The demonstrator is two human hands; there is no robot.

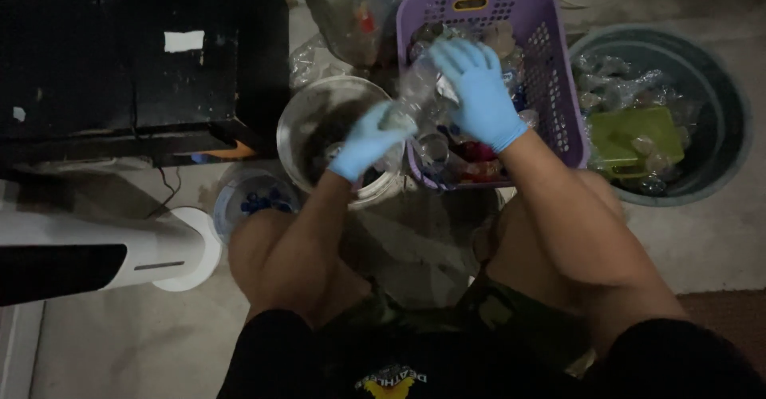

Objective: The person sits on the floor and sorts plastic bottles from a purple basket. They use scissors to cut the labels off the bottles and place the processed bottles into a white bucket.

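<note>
Dim concrete floor [710, 239], seen from above; person seated low, knees apart. Landmark: purple perforated basket [550, 72], straight ahead between the knees.

Both hands in blue gloves, raised over the basket's near-left corner. Right hand [481, 96] wrapped around the body of a clear plastic bottle [419, 84], fingers curled onto it. Left hand [369, 140] closed on the bottle's lower end, pinching at what looks like the neck or cap. Judgement: one hand steadies while the other twists; bottle held above the containers so whatever comes off drops in.

Left of basket: round metal basin [319, 120]. Further left and nearer the person: small tub of blue caps [254, 199]. Right of basket: dark round bin [718, 104] with crushed clear plastic and a green flat piece [638, 132].

Hard to make out: cap on or off, not visible; glove covers it. Basket contents a tangle of bottles, count unreadable. Basin interior dark. White cylinder [120, 251] at far left cut off by frame; black block [120, 56] behind it unidentified.
</note>
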